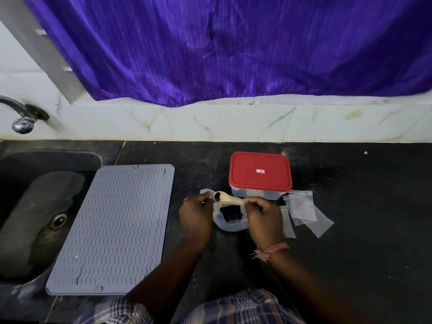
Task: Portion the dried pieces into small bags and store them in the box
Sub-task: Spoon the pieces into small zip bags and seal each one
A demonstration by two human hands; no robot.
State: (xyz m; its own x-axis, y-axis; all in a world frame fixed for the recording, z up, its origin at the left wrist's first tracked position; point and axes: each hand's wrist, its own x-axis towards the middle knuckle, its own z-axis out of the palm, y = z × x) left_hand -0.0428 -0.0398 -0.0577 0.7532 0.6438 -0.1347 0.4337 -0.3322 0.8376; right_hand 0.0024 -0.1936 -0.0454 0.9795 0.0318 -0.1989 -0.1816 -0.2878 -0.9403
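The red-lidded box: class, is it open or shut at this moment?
Shut. The red lid sits flat over the box, covering its whole top.

A kitchen — sink [35, 206], tap [21, 118], dark stone counter [362, 206].

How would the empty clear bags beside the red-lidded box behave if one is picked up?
The empty clear bags look thin and lie flat and fanned, so one would probably be floppy and very light. Their glossy film may be slippery, and overlapping ones might lift together.
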